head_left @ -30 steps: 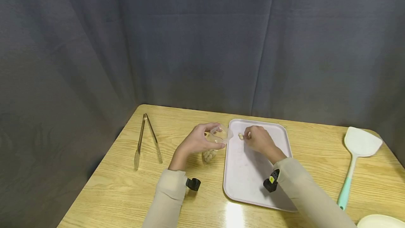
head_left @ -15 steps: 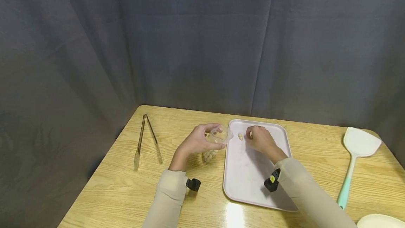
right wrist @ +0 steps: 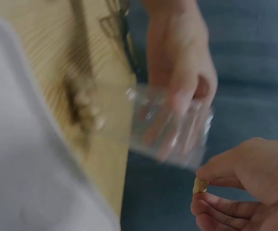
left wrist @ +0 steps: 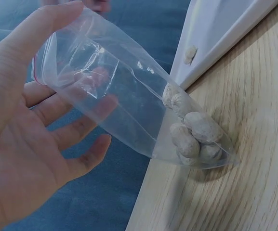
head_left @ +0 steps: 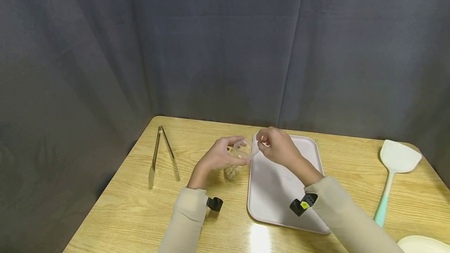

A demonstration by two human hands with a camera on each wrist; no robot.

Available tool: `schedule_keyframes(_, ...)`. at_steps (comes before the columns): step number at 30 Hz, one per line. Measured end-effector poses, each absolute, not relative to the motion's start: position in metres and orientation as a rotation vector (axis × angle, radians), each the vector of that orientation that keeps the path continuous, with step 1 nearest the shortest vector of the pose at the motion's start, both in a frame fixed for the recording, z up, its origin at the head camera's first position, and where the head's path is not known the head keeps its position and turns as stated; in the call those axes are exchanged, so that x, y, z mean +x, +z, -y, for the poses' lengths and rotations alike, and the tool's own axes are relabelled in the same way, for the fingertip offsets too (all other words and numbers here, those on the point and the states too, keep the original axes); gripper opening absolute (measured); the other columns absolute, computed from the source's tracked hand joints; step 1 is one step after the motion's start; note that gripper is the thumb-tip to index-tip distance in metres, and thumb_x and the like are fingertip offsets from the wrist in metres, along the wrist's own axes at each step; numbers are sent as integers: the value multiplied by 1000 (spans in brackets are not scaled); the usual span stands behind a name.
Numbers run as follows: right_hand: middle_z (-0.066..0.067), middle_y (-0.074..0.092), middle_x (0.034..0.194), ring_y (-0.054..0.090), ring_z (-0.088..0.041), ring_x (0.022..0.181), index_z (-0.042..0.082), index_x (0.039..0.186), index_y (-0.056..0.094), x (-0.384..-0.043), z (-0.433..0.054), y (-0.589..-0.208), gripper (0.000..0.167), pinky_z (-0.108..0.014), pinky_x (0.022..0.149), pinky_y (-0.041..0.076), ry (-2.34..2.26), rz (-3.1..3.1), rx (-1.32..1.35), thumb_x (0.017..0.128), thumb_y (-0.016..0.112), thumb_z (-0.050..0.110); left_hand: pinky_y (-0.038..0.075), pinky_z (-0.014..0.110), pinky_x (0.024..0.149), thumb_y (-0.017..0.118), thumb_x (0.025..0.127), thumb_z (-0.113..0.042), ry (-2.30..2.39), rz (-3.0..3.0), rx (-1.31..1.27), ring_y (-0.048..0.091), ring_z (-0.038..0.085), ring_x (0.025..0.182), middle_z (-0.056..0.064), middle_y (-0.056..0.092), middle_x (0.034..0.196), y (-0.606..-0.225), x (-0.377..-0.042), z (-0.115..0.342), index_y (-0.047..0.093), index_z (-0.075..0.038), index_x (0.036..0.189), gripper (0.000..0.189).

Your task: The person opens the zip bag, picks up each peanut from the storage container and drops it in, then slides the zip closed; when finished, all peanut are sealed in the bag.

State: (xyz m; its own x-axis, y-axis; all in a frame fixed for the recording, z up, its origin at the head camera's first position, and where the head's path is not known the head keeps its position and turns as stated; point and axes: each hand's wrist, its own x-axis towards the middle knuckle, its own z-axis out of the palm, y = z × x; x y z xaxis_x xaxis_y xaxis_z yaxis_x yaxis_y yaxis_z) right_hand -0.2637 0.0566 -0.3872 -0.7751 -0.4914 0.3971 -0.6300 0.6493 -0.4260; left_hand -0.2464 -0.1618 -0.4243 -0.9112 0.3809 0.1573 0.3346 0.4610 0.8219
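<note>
Wood table (head_left: 116, 214), tongs (head_left: 154, 159), pale tray (head_left: 267, 202), spatula (head_left: 391, 171), cream dish (head_left: 422, 245)

Dark curtains (head_left: 218, 50) around a wooden table (head_left: 133, 214) suggest a screened-off workspace.

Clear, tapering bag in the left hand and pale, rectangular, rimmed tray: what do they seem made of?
Bag: thin, glossy plastic film, most likely; pale unshelled peanuts show through, and its creases catch highlights.
Tray: probably rigid moulded plastic, smooth, matte, given its even colour and rounded corners; coated metal possible.
</note>
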Motion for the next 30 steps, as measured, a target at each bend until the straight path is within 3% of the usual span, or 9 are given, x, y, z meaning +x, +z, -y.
schedule_keyframes(5,-4,62,78,59,-23,72,3,90,74,-248,-43,-377,10,-34,63,48,834,2596,972,82,70,-1,44,50,100,85,79,-29,1475,-2623,656,55,25,120,4,66,125,-424,-247,163,54,-6,141,73)
schedule_keyframes(11,-4,65,79,60,-20,71,4,90,75,-242,-33,-373,9,-33,62,49,786,2557,1060,83,73,0,43,57,99,85,78,-30,1492,-2619,668,54,34,122,2,63,129,-425,-247,164,59,-11,138,68)
schedule_keyframes(23,-3,69,80,63,-21,71,6,90,77,-244,-29,-368,10,-33,62,50,752,2564,1114,84,71,0,45,48,97,84,78,-33,1460,-2645,669,55,24,120,-5,63,129,-424,-247,166,60,-17,138,66)
schedule_keyframes(30,-4,70,81,65,-23,73,5,91,78,-246,-28,-367,9,-34,63,51,750,2560,1119,85,72,0,46,50,97,84,78,-31,1480,-2637,673,55,22,118,-6,63,128,-424,-248,167,61,-18,137,65)
